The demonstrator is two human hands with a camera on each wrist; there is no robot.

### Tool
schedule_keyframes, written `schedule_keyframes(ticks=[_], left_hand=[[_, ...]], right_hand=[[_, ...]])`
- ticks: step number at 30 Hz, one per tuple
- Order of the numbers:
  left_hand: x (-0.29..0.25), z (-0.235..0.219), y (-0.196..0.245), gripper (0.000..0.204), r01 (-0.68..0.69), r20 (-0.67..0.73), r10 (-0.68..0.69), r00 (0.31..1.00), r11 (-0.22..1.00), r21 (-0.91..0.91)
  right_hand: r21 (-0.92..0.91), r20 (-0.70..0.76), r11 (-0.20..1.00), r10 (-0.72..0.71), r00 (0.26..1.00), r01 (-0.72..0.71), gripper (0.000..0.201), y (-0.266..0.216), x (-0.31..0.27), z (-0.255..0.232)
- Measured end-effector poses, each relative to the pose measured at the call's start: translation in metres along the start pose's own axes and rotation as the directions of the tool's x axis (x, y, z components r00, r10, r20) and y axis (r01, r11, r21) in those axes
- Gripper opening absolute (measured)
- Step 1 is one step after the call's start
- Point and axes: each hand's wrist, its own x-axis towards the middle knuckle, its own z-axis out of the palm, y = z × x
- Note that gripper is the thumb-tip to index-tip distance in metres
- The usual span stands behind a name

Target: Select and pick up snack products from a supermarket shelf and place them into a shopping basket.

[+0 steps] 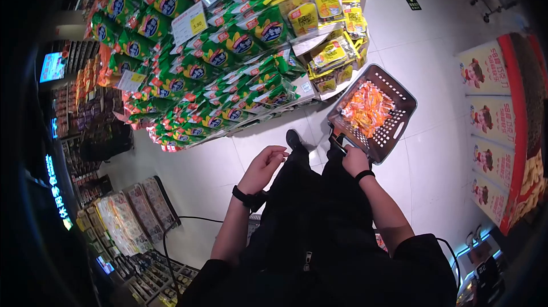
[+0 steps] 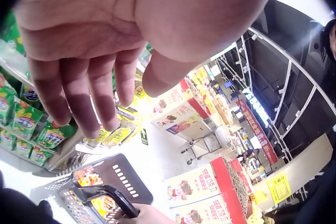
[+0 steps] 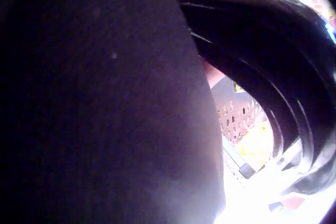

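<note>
Head view: dark shopping basket (image 1: 398, 91), perforated, right of the right leg (image 1: 333, 176) and near the yellow packs (image 1: 334, 53). Resting on the floor (image 1: 439, 136) or hanging just above: cannot tell. Contents: orange packets (image 1: 368, 107), loosely heaped, well within the rim.

Step in hand, as judged: bearing or drawing the basket by its black handle (image 2: 119, 199). For good handling: grip near the middle of the handle, wrist straight; move at an even pace, so as not to slide the heap toward one wall; allow clearance on the left, beside the yellow packs, and swing wide of the right leg.

Right hand (image 1: 356, 161): at the near side of the basket, fingers curled round the handle — firmness of grip impossible to tell. Right wrist view: mostly dark cloth (image 3: 105, 103), with a glimpse of perforated wall through the handle's curve.

Left hand (image 1: 265, 167): left of the legs, fingers loosely bent and slightly parted, thumb a little apart; holding nothing, touching nothing visible. Nearest goods: green packs (image 1: 242, 41), farther off and well apart from the fingertips. Judged available for steadying the rim — if needed on a turn.
</note>
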Motion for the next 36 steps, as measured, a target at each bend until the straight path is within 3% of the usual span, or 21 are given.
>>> schedule_keyframes(ticks=[4, 8, 11, 17, 20, 21, 24, 25, 28, 30, 33, 36], left_hand=[[0.003, -0.005, -0.03, 0.031, 0.013, -0.048, -0.018, 0.999, 0.995, -0.103], [0.004, -0.005, -0.05, 0.036, 0.083, -0.031, -0.082, 0.996, 0.996, 0.019], [0.004, -0.01, -0.047, 0.042, 0.175, -0.058, -0.168, 0.984, 0.972, 0.156], [0.012, -0.032, -0.063, 0.038, 0.136, -0.062, -0.132, 0.989, 0.989, 0.065], [0.01, -0.051, -0.068, 0.036, 0.106, -0.089, -0.104, 0.991, 0.994, 0.018], [0.006, -0.058, -0.066, 0.035, 0.093, -0.102, -0.092, 0.99, 0.996, 0.002], [-0.008, -0.088, -0.052, 0.034, 0.119, -0.119, -0.112, 0.986, 0.991, 0.052], [-0.01, -0.098, -0.055, 0.034, 0.09, -0.127, -0.085, 0.988, 0.995, 0.04], [-0.012, -0.129, -0.065, 0.033, -0.008, -0.144, 0.01, 0.99, 1.0, 0.018], [-0.016, -0.15, -0.06, 0.032, -0.077, -0.172, 0.08, 0.982, 0.997, 0.025], [-0.016, -0.173, -0.067, 0.034, -0.171, -0.212, 0.16, 0.964, 0.985, -0.035], [-0.022, -0.195, -0.064, 0.03, -0.185, -0.191, 0.169, 0.967, 0.98, -0.071]], right_hand=[[-0.025, 0.013, 0.999, -0.03, 0.999, 0.03, 0.024, -0.001, 0.01, -0.017], [-0.12, -0.027, 0.991, -0.058, 0.998, 0.055, 0.017, 0.01, 0.024, -0.021], [-0.07, -0.053, 0.995, -0.076, 0.996, 0.072, 0.018, 0.014, 0.027, -0.026], [-0.059, 0.018, 0.998, 0.017, 1.0, -0.016, 0.023, -0.005, 0.027, -0.034], [-0.035, -0.022, 0.999, -0.033, 0.999, 0.032, 0.029, -0.018, 0.028, -0.032], [-0.022, -0.013, 0.999, -0.039, 0.999, 0.038, 0.035, -0.029, 0.031, -0.032], [-0.044, -0.228, 0.947, -0.321, 0.919, 0.319, 0.039, -0.079, 0.038, -0.03], [0.002, -0.201, 0.954, -0.294, 0.934, 0.301, 0.039, -0.102, 0.043, -0.033], [-0.098, -0.335, 0.863, -0.497, 0.801, 0.495, 0.041, -0.176, 0.065, -0.036], [0.125, -0.367, 0.858, -0.426, 0.827, 0.498, 0.054, -0.212, 0.085, -0.028], [0.22, -0.343, 0.843, -0.404, 0.848, 0.491, 0.061, -0.237, 0.125, -0.012], [0.078, -0.294, 0.876, -0.435, 0.851, 0.475, 0.054, -0.25, 0.13, -0.009]])
